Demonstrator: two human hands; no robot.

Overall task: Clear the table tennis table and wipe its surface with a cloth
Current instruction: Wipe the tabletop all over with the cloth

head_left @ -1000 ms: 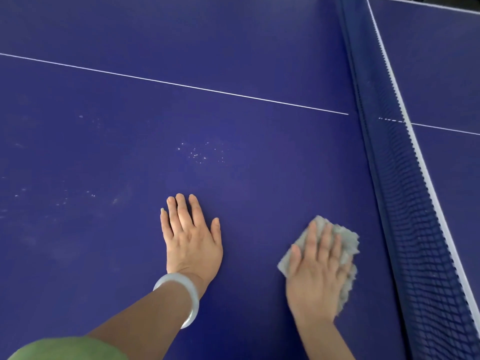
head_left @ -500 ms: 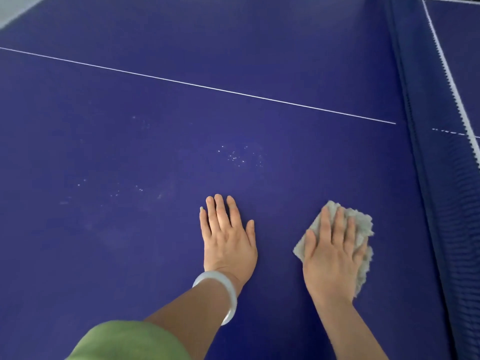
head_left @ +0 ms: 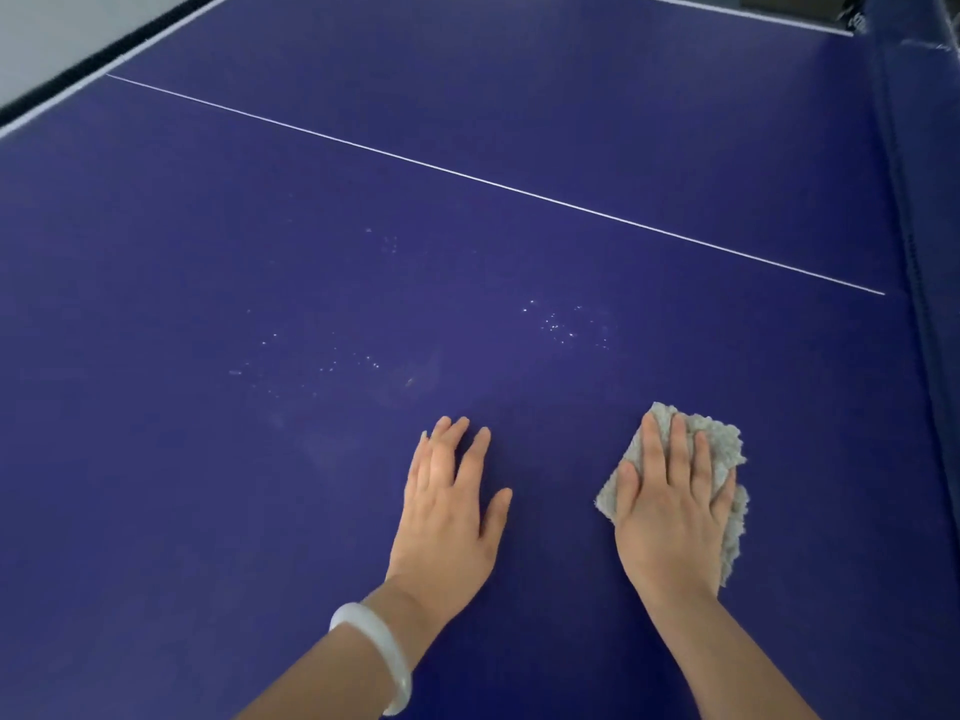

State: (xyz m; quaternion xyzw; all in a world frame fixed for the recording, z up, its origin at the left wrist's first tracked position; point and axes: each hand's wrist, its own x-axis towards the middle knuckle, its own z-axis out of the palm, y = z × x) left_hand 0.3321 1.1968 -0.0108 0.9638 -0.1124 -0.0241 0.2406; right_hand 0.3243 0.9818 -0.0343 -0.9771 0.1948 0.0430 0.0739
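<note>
Grey and fuzzy, the cloth (head_left: 717, 439) lies bunched on the blue table tennis table (head_left: 208, 511) under the right hand (head_left: 670, 517). That hand lies flat on top of it, palm down, with its fingers straight and close together. They press the cloth to the surface rather than curl round it. The cloth shows past the fingertips, along the little-finger side and beside the thumb.

Just beside it, on the thumb side and not touching the cloth, the left hand (head_left: 447, 517) rests palm down on the bare tabletop. Its fingers are straight and slightly spread, its thumb is angled out toward the right hand, and it holds nothing. A white bangle (head_left: 384, 652) circles the left wrist.

Beyond the fingertips of both hands, a cluster of small pale specks (head_left: 561, 324) dots the surface. A fainter scatter (head_left: 332, 363) lies farther out, beyond the left hand's little-finger side. Whether these are droplets or dust cannot be told. Well beyond them, the thin white centre line (head_left: 493, 184) runs slantwise across the table. The dark blue net (head_left: 914, 200) stands on the right hand's outer side, apart from the cloth. A white-edged border (head_left: 78, 80) closes the table far out to the left.
</note>
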